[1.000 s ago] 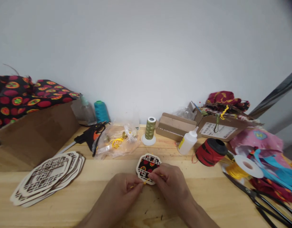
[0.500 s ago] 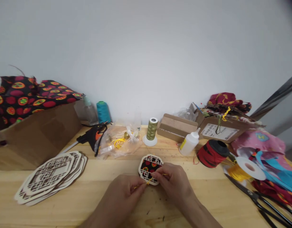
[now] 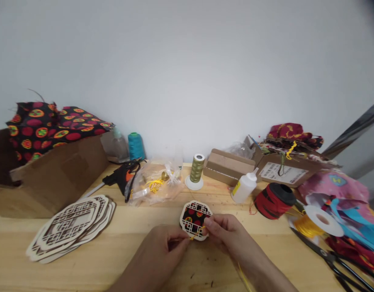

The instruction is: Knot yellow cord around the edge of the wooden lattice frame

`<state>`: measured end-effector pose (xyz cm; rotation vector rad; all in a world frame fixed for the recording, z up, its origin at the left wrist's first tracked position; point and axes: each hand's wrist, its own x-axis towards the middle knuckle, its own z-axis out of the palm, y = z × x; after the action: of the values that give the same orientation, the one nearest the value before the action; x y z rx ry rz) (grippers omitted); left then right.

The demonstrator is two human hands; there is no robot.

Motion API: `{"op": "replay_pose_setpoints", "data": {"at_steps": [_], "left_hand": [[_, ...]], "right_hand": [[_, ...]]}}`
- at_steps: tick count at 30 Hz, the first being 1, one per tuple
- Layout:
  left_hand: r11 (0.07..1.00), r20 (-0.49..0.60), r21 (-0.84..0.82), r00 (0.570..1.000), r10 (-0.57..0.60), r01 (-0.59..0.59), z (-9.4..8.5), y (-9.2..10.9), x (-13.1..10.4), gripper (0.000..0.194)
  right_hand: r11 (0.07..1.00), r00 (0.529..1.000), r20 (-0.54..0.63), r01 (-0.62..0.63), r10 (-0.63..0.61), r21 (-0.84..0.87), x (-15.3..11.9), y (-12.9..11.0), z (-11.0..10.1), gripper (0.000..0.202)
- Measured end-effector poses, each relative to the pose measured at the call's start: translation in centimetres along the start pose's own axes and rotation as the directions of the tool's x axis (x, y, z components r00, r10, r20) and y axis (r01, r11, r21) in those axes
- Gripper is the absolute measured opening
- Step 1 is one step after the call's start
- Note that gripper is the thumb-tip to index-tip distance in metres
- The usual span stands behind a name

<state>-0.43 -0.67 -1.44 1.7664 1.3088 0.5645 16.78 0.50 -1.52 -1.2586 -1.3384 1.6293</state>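
A small scalloped wooden lattice pendant [image 3: 195, 215] lies on the table, backed with black fabric patterned in red and orange. Yellow cord [image 3: 193, 237] is at its lower edge. With closed fingertips, my left hand [image 3: 167, 249] pinches the cord just below the pendant's bottom rim. My right hand [image 3: 226, 233] is at the pendant's lower right, thumb and finger closed on another stretch of the same cord. A tail of yellow cord [image 3: 243, 278] shows beside my right wrist. The knot or loop between the fingers is too small to make out.
Lattice wooden plates [image 3: 71, 229] are stacked at left, before a cardboard box [image 3: 62, 174] of fabric. A glue gun [image 3: 121, 176], plastic bag [image 3: 156, 182], green thread spool [image 3: 197, 169] and glue bottle [image 3: 244, 186] stand behind. Red cord [image 3: 274, 200], yellow spool [image 3: 311, 225] and scissors [image 3: 327, 255] lie right.
My right hand has drawn slightly away to the right from the pendant, and a cord tail now shows by its wrist. My left hand stays pinched at the bottom rim. The view shifted slightly.
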Motion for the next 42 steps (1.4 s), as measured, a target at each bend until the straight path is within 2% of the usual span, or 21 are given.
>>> {"op": "replay_pose_setpoints", "data": {"at_steps": [3, 5, 8, 11, 13, 16, 18, 21, 24, 32, 39, 42], "left_hand": [[0.995, 0.017, -0.097, 1.0, 0.024, -0.022, -0.1, 0.4, 0.0, 0.025], [0.985, 0.042, -0.169, 0.998, 0.036, -0.028, -0.2, 0.6, 0.0, 0.026], [0.972, 0.055, -0.234, 0.998, 0.044, -0.03, -0.3, 0.7, 0.1, 0.025], [0.967, 0.061, -0.256, 0.998, 0.009, 0.007, -0.4, 0.6, 0.2, 0.022], [0.957, 0.089, -0.289, 0.996, 0.0, 0.026, -0.5, 0.5, 0.3, 0.022], [0.938, 0.118, -0.346, 0.993, 0.018, 0.024, -0.7, 0.5, 0.3, 0.023], [0.928, 0.116, -0.372, 0.993, 0.019, 0.026, -0.7, 0.4, 0.4, 0.024], [0.924, 0.099, -0.38, 0.995, -0.009, 0.047, -0.6, 0.3, 0.5, 0.025], [0.922, 0.09, -0.38, 0.995, -0.047, 0.078, -0.5, 0.2, 0.6, 0.024], [0.908, 0.027, -0.401, 0.993, -0.119, 0.12, -0.8, 0.2, 0.8, 0.019], [0.857, 0.003, -0.492, 0.985, -0.172, 0.151, -0.8, 0.2, 1.0, 0.017], [0.862, -0.006, -0.485, 0.985, -0.173, 0.148, -0.8, 0.3, 0.9, 0.016]], "right_hand": [[0.973, 0.977, 0.185, -0.143, 0.108, 0.184, -0.2, -0.3, 0.1, 0.033], [0.976, 0.968, 0.233, -0.13, 0.088, 0.172, -0.3, 0.0, 0.5, 0.033], [1.0, 0.983, 0.184, -0.003, -0.002, 0.029, -0.1, 1.2, 1.4, 0.033], [0.975, 0.996, 0.041, 0.084, -0.077, -0.206, 0.1, 2.3, 2.2, 0.032], [0.909, 0.985, 0.007, 0.164, -0.175, -0.383, 0.0, 2.4, 2.4, 0.025], [0.732, 0.944, 0.085, 0.304, -0.32, -0.61, -0.2, 1.9, 2.4, 0.019], [0.624, 0.925, 0.115, 0.332, -0.363, -0.708, -0.4, 1.4, 2.3, 0.02], [0.522, 0.912, 0.116, 0.325, -0.392, -0.789, -0.5, 1.0, 2.2, 0.018], [0.474, 0.906, 0.089, 0.298, -0.415, -0.828, -0.6, 0.9, 2.2, 0.015], [0.43, 0.872, 0.01, 0.251, -0.489, -0.867, -0.9, 0.6, 2.4, 0.015], [0.416, 0.846, 0.038, 0.3, -0.531, -0.858, -0.8, 0.8, 2.3, 0.013], [0.402, 0.851, 0.038, 0.286, -0.523, -0.87, -0.8, 0.7, 2.3, 0.014]]}}
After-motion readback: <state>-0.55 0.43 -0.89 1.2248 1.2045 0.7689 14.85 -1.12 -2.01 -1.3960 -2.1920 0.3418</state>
